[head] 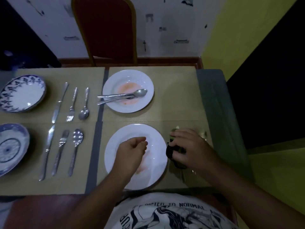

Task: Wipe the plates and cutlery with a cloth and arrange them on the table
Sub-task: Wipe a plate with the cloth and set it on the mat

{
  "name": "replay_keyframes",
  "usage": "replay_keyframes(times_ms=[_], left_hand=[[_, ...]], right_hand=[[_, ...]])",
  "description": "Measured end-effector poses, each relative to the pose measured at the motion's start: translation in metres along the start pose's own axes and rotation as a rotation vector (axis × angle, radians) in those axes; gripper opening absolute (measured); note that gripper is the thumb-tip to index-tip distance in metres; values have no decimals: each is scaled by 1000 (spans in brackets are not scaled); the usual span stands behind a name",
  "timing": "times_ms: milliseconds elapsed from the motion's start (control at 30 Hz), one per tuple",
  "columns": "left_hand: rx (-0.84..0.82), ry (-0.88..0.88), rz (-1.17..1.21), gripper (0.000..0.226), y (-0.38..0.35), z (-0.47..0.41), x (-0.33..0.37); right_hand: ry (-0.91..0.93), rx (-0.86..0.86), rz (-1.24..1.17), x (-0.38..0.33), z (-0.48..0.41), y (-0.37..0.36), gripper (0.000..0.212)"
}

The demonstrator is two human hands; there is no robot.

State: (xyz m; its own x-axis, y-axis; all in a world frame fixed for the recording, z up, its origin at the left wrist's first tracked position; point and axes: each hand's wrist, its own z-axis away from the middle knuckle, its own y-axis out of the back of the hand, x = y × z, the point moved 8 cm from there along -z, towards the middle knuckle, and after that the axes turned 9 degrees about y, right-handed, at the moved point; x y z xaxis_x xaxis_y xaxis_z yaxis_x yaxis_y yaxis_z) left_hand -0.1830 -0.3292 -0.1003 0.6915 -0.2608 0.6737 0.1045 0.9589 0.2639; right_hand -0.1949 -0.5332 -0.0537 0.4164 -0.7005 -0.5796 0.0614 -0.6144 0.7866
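A white plate (115, 142) with faint orange smears lies on the near mat in front of me. My left hand (132, 151) hovers over its middle, fingers curled and holding nothing. Just right of the plate, my right hand (189, 146) grips a dark green cloth (173, 153) pressed on the mat. Cutlery (203, 134) lies partly hidden under that hand. A second white plate (128, 78) farther away is stained orange and carries a spoon (130, 94) and other cutlery.
On the left mats lie two blue-patterned plates (23, 93) (9, 147), each beside a knife (60, 101), fork (71, 104) and spoon (85, 104) in a row. A red chair (105, 28) stands behind the table. The table's right edge (214, 96) is grey.
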Motion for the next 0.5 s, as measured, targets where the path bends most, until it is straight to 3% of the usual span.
replay_keyframes(times_ms=[200, 300, 400, 500], left_hand=[[174, -96, -53, 24, 84, -4, -27], [223, -112, -54, 28, 109, -6, -40], [191, -41, -21, 33, 117, -17, -59], [75, 36, -12, 34, 110, -27, -75]], right_hand=[[188, -118, -10, -56, -40, -69, 23], [231, -159, 18, -67, -57, -101, 8], [266, -286, 145, -66, -54, -136, 8], [159, -387, 259, -57, -43, -155, 17]])
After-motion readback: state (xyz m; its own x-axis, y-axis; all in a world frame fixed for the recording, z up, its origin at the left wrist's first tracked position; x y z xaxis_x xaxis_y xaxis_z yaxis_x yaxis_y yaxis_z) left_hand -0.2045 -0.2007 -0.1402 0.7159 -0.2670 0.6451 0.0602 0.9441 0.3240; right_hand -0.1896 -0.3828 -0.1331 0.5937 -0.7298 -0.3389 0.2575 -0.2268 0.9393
